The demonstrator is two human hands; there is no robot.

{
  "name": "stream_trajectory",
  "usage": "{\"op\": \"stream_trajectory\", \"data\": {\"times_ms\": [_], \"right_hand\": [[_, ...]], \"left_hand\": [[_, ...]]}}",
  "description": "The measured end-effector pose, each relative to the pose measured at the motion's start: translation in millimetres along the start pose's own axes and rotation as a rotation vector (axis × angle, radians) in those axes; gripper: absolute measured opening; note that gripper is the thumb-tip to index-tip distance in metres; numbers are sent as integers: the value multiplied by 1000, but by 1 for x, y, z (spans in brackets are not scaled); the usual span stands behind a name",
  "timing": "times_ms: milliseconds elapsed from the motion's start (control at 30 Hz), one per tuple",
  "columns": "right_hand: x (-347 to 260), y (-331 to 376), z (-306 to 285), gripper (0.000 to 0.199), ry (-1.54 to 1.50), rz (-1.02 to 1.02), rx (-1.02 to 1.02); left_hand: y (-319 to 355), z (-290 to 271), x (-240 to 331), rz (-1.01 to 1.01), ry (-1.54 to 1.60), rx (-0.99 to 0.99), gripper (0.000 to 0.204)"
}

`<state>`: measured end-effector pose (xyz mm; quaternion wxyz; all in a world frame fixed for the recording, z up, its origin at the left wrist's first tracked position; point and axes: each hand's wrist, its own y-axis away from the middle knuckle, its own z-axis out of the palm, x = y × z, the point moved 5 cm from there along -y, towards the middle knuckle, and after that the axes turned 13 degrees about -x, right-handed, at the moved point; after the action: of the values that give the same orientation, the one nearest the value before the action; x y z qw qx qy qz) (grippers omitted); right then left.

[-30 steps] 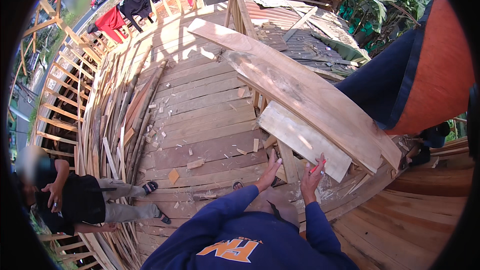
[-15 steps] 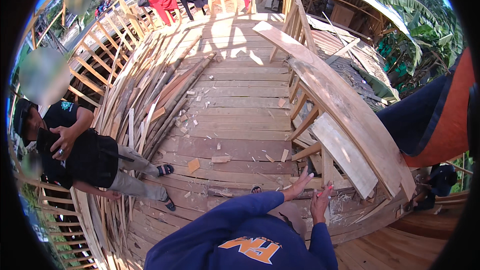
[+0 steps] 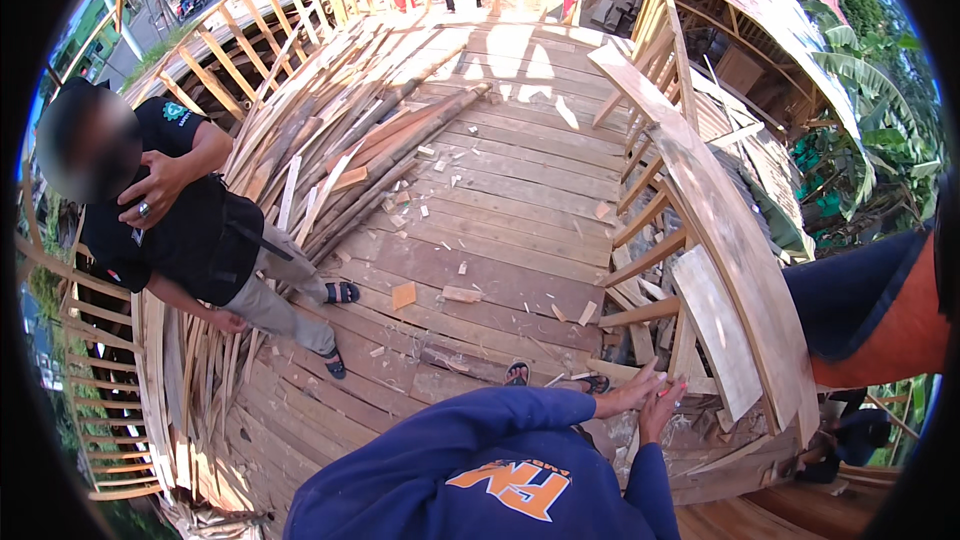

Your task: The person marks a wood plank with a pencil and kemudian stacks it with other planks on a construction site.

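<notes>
A plank deck (image 3: 530,190) spreads before you. Long boards (image 3: 725,210) run along its right side, a shorter pale board (image 3: 718,330) beside them. Near its lower end, your left hand (image 3: 632,395) is open, fingers extended, apparently bare. Just beside it, your right hand (image 3: 659,414) curls partly around a small red item (image 3: 662,392), too small to identify.

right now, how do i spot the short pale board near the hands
Look along the right side of the deck for the long planks. The board lies just left of them, to the right of the right hand. It's shorter and whiter than those planks.
</notes>
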<state>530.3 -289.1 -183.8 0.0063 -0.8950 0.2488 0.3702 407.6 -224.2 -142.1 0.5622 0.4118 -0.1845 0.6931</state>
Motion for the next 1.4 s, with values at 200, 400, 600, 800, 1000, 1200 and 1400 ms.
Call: {"op": "stream_trajectory", "data": {"times_ms": [200, 400, 600, 800, 1000, 1200, 1400], "right_hand": [[16, -2, 1, 45, 178, -107, 59], [6, -7, -7, 49, 3, -39, -31], [29, -11, -6, 54, 162, -45, -53], [28, -10, -4, 50, 151, -14, -83], [22, -8, 0, 40, 149, -35, -52], [27, -8, 0, 37, 147, -56, -54], [21, -4, -2, 35, 40, -34, -39]], "left_hand": [[4, -2, -4, -13, -67, -28, 90], [2, -3, -13, 1, -112, -3, 90], [7, 5, 1, 34, -92, -21, 91], [8, 6, -3, 39, -100, 3, 94], [11, 9, -12, 106, -47, 55, 92], [9, 7, -15, 99, -51, 43, 92], [14, 14, -1, 52, 4, 29, 94]]}}
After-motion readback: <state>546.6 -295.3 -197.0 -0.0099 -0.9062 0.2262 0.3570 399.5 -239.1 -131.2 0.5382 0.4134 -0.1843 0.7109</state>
